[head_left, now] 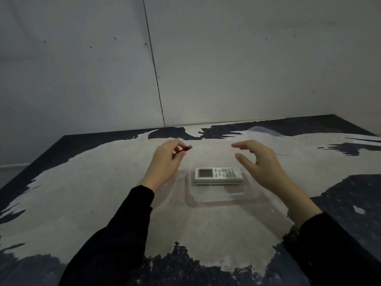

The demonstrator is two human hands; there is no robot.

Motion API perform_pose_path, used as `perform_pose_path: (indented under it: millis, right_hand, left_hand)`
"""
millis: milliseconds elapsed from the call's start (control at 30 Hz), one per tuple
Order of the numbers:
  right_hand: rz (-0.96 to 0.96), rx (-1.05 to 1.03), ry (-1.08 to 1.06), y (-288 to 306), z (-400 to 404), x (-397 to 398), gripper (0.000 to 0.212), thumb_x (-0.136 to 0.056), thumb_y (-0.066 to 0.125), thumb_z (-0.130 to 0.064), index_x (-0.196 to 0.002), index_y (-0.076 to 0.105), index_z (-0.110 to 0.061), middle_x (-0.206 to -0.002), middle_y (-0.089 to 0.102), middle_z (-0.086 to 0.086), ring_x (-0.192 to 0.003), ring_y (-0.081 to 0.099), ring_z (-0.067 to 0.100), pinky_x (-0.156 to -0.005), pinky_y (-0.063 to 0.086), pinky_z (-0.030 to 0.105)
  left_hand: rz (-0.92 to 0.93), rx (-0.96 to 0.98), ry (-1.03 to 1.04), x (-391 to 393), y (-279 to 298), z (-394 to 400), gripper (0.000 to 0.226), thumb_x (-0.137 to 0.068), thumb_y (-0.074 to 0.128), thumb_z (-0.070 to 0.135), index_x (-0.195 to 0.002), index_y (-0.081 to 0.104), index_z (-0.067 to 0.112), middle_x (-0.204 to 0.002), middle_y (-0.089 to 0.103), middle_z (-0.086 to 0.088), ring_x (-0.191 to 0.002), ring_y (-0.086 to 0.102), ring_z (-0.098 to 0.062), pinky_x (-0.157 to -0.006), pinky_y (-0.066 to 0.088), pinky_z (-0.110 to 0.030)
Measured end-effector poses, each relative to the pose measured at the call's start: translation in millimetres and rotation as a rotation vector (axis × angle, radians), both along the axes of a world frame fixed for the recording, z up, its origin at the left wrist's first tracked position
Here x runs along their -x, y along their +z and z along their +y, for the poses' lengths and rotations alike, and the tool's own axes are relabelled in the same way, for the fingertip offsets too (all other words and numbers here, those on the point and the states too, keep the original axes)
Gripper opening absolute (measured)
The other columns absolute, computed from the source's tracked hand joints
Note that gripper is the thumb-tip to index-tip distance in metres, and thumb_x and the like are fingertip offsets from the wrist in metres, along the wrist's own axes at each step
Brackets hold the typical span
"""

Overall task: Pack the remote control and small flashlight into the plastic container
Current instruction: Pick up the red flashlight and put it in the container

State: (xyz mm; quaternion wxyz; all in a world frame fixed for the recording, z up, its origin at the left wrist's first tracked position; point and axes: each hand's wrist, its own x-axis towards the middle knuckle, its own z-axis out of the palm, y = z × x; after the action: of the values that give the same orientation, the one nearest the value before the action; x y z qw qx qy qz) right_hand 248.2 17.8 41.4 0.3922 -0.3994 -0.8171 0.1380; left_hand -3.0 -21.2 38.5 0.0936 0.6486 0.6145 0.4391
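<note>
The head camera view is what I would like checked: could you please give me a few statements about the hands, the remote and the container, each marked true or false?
1. The remote control lies inside the clear plastic container. True.
2. The left hand is empty. False: it pinches the small red flashlight between its fingertips.
3. The right hand grips the remote control. False: it hovers open above the container's right side, holding nothing.
4. The flashlight is already in the container. False: it is held above the table, behind the container's left end.
5. A clear lid lies on the table beyond the right hand. True.
</note>
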Motion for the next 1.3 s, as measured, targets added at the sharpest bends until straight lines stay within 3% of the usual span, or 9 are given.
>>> perform_pose_path:
  millis: [233, 367, 567, 733, 833, 933, 1033, 1133, 1300]
  right_hand:
    - [0.013, 0.135, 0.211, 1.3, -15.5, 16.6, 0.024, -0.082, 0.067, -0.015, -0.106, 0.064, -0.017, -0.096, 0.071, 0.002, -0.081, 0.067, 0.006, -0.077, 0.053, 0.015]
    - [-0.084, 0.208, 0.170, -3.1, -8.9, 8.4, 0.016, -0.077, 0.070, -0.008, -0.093, 0.068, -0.014, -0.083, 0.074, 0.008, -0.073, 0.069, 0.016, -0.074, 0.056, 0.027]
    - [-0.358, 0.174, 0.176, -4.2, -5.4, 2.9, 0.014, -0.073, 0.072, -0.009, -0.083, 0.070, -0.018, -0.080, 0.073, 0.001, -0.072, 0.065, 0.012, -0.063, 0.045, 0.010]
    - [-0.537, 0.146, 0.127, -6.1, -8.7, 3.5, 0.008, -0.072, 0.073, -0.017, -0.078, 0.070, -0.020, -0.080, 0.074, 0.002, -0.074, 0.063, 0.017, -0.071, 0.053, 0.035]
    - [-0.514, 0.196, 0.163, -2.2, -7.5, 0.7, 0.006, -0.075, 0.071, -0.018, -0.079, 0.072, -0.022, -0.081, 0.074, -0.001, -0.072, 0.064, 0.011, -0.069, 0.052, 0.021]
    - [-0.213, 0.193, 0.104, 5.7, 5.6, -12.6, 0.006, -0.081, 0.067, -0.018, -0.084, 0.072, -0.019, -0.076, 0.072, -0.001, -0.068, 0.062, 0.010, -0.064, 0.045, 0.008]
    - [0.020, 0.100, -0.216, -5.5, 35.6, -40.3, 0.016, -0.086, 0.060, -0.018, -0.101, 0.067, -0.014, -0.099, 0.071, 0.005, -0.091, 0.062, 0.017, -0.084, 0.048, 0.026]
    - [-0.155, 0.237, -0.445, -31.5, 59.2, -69.3, 0.042, -0.089, 0.055, -0.025, -0.129, 0.048, -0.014, -0.133, 0.055, 0.013, -0.123, 0.047, 0.031, -0.103, 0.038, 0.043]
    - [-0.314, 0.205, -0.597, -49.7, 67.4, -74.5, 0.034, -0.087, 0.058, -0.032, -0.115, 0.063, -0.014, -0.115, 0.062, 0.014, -0.110, 0.050, 0.035, -0.094, 0.038, 0.046]
  left_hand:
    - [0.134, 0.097, -0.297, -57.8, 4.6, -10.6, 0.012, -0.082, 0.064, 0.015, -0.093, 0.070, 0.015, -0.079, 0.061, -0.002, -0.061, 0.049, 0.009, -0.060, 0.035, -0.006]
    - [0.206, 0.247, -0.326, -65.2, 0.3, -16.1, 0.024, -0.084, 0.058, 0.006, -0.105, 0.067, 0.012, -0.087, 0.059, -0.001, -0.070, 0.055, 0.002, -0.061, 0.036, -0.002]
    - [0.381, 0.338, -0.267, -66.5, 0.2, -19.2, 0.025, -0.069, 0.058, -0.005, -0.090, 0.064, 0.008, -0.087, 0.067, -0.014, -0.072, 0.054, -0.020, -0.062, 0.041, -0.027]
    - [0.452, 0.322, -0.231, -70.4, -3.9, -22.0, 0.015, -0.070, 0.058, 0.003, -0.077, 0.065, 0.013, -0.079, 0.069, -0.012, -0.074, 0.062, -0.028, -0.065, 0.052, -0.039]
    - [0.506, 0.272, -0.194, -70.4, -2.1, -25.7, 0.010, -0.076, 0.060, 0.013, -0.082, 0.067, 0.016, -0.080, 0.070, -0.008, -0.076, 0.062, -0.026, -0.067, 0.052, -0.039]
    - [0.363, 0.050, -0.111, -64.7, -4.8, -30.1, 0.008, -0.082, 0.057, 0.021, -0.085, 0.065, 0.019, -0.071, 0.064, 0.001, -0.069, 0.058, -0.020, -0.064, 0.050, -0.036]
    - [0.177, -0.088, -0.033, -55.0, -15.1, -25.6, 0.014, -0.085, 0.055, 0.024, -0.093, 0.064, 0.017, -0.086, 0.061, 0.000, -0.081, 0.055, -0.014, -0.075, 0.046, -0.029]
    - [0.000, 0.016, -0.003, -54.2, -23.9, -25.6, 0.026, -0.090, 0.056, 0.022, -0.115, 0.060, 0.017, -0.114, 0.057, -0.001, -0.104, 0.051, -0.009, -0.091, 0.045, -0.021]
    - [-0.534, 0.174, -0.013, -61.5, -27.2, -30.3, 0.029, -0.093, 0.051, 0.018, -0.121, 0.057, 0.016, -0.123, 0.055, -0.003, -0.093, 0.057, -0.010, -0.057, 0.047, -0.004]
